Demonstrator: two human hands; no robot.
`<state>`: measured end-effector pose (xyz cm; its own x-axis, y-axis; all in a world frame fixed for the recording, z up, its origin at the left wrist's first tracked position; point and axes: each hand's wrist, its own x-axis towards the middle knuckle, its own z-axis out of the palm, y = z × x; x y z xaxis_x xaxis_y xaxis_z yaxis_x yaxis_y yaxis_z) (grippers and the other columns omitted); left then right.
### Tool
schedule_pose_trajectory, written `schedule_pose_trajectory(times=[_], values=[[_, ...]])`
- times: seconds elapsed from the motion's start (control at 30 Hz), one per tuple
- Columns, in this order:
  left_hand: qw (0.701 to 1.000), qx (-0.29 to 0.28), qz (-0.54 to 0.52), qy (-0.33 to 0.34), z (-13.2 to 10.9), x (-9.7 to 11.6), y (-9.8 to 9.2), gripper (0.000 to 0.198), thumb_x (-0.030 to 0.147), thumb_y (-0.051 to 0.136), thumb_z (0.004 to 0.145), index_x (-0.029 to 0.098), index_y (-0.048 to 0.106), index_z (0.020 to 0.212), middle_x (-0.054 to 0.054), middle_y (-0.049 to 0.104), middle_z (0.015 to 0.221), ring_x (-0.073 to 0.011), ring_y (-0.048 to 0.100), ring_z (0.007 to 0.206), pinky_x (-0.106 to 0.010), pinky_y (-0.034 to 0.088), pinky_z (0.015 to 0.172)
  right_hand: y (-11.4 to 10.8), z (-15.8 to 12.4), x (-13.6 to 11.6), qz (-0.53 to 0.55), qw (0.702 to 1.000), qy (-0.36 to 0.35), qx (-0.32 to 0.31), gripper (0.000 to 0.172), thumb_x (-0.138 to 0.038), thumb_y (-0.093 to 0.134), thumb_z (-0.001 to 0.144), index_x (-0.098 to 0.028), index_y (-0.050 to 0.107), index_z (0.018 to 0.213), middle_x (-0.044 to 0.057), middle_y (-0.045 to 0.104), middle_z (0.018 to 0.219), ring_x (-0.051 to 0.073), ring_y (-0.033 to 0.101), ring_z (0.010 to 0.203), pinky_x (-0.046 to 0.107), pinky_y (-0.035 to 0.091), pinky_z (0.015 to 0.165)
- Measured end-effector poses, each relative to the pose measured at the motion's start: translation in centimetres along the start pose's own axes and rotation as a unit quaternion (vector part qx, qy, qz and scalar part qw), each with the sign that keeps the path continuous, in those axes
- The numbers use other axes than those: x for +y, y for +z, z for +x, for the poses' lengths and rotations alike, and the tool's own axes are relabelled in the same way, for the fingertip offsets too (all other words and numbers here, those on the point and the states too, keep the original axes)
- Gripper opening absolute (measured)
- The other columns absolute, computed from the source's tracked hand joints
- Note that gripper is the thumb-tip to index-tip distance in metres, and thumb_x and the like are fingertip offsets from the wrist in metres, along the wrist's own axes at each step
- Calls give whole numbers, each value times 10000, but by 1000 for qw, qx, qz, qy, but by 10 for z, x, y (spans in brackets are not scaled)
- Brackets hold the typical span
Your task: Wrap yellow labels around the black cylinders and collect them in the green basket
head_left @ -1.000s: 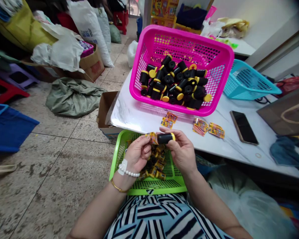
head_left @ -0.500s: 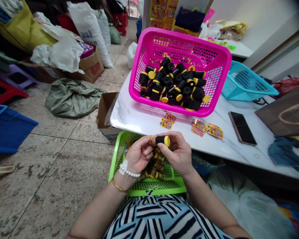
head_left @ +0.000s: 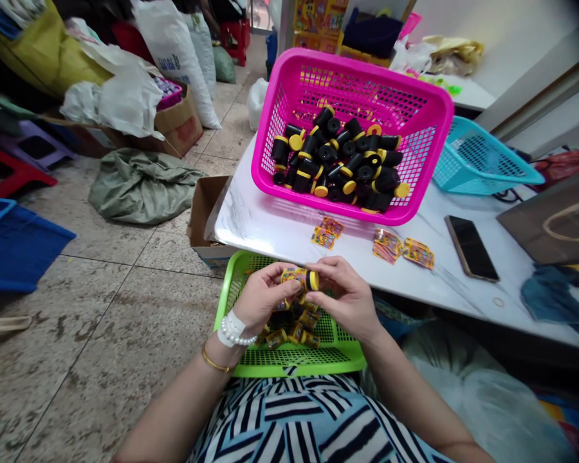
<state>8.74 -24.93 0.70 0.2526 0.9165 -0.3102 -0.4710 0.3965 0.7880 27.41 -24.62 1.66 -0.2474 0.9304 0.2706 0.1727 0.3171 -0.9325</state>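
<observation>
Both my left hand (head_left: 265, 299) and my right hand (head_left: 345, 299) hold a small cylinder with a yellow end cap (head_left: 300, 278), now mostly covered by a printed yellow label. Below my hands, a green plastic basket (head_left: 289, 368) holds a loose heap of labelled cylinders (head_left: 296, 325). On the white marble table (head_left: 265, 215) stands a tilted pink basket (head_left: 328, 207) full of black cylinders with yellow caps (head_left: 338, 157). Small printed labels (head_left: 388, 244) lie between it and my hands.
A blue basket (head_left: 482, 161) and a dark phone (head_left: 470, 247) rest on the table to the right. A cardboard box (head_left: 205, 215) stands by the table's left edge. A green sack (head_left: 139, 186) and bags lie on the tiled floor at left.
The label now covers most of the cylinder's black body. My hands have come closer together around it, and the cylinder has shortened in view as it turned toward me.
</observation>
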Motion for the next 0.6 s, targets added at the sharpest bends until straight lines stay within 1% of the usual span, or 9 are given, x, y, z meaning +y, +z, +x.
schedule_pose_trajectory(times=[0.07, 0.17, 0.2, 0.27, 0.37, 0.43, 0.5, 0.57, 0.6], values=[[1000, -3, 23, 6, 1, -2, 1, 329, 240, 848, 659, 143, 722, 947, -53, 719, 870, -110, 622, 719, -214, 492, 666, -4, -3, -4, -40, 999, -15, -7, 431, -222, 757, 782, -320, 685, 1195, 52, 580, 1039, 179, 618, 896, 305, 562, 732], [998, -26, 55, 15, 7, -7, 7, 343, 222, 844, 661, 147, 737, 978, -68, 732, 920, -123, 637, 767, -226, 498, 714, -10, -5, -8, -113, 992, -53, 6, 399, -196, 719, 814, -314, 691, 1195, 52, 633, 1016, 178, 637, 898, 321, 555, 789], [998, -34, 59, 16, 9, -8, 9, 347, 230, 843, 662, 150, 741, 984, -66, 732, 915, -121, 634, 753, -224, 496, 703, -11, -5, -8, -131, 990, -59, 11, 388, -197, 712, 819, -308, 694, 1190, 55, 644, 1020, 178, 643, 897, 326, 555, 799], [997, -53, 62, 6, 13, -9, 12, 365, 283, 836, 675, 155, 742, 1004, -56, 720, 841, -114, 617, 676, -218, 484, 635, -14, -5, -6, -148, 987, -61, 13, 401, -199, 709, 820, -297, 681, 1208, 60, 659, 1033, 174, 652, 868, 328, 560, 792], [994, -86, 49, -47, 16, -9, 8, 455, 421, 785, 724, 159, 712, 1090, -47, 677, 732, -114, 590, 566, -213, 445, 518, -17, -6, 0, -152, 986, -63, -4, 457, -199, 719, 807, -290, 645, 1248, 54, 695, 1016, 170, 664, 818, 334, 575, 771], [993, -79, 33, -81, 15, -9, 3, 459, 470, 752, 746, 147, 701, 1067, -50, 660, 715, -104, 567, 516, -203, 409, 465, -18, -7, 4, -153, 986, -65, -13, 425, -203, 720, 803, -287, 661, 1216, 51, 719, 1002, 184, 680, 842, 349, 585, 781], [995, -53, 26, -86, 10, -10, 0, 403, 447, 767, 735, 131, 706, 976, -51, 657, 715, -84, 535, 494, -195, 395, 459, -17, -8, 5, -152, 986, -72, -7, 341, -219, 729, 796, -281, 710, 1130, 56, 736, 999, 199, 697, 879, 365, 593, 804], [996, -31, 57, -56, 4, -10, 2, 339, 385, 782, 730, 129, 717, 943, -47, 664, 718, -80, 522, 509, -201, 414, 496, -16, -9, 4, -142, 987, -76, 8, 275, -231, 759, 768, -274, 751, 1040, 63, 752, 980, 208, 712, 876, 371, 601, 807], [996, -21, 84, -26, 0, -10, 4, 311, 347, 783, 732, 135, 726, 953, -50, 675, 739, -94, 544, 543, -213, 438, 534, -15, -10, 3, -131, 989, -70, 17, 261, -236, 780, 747, -271, 764, 1005, 63, 758, 958, 209, 717, 849, 369, 606, 789]])
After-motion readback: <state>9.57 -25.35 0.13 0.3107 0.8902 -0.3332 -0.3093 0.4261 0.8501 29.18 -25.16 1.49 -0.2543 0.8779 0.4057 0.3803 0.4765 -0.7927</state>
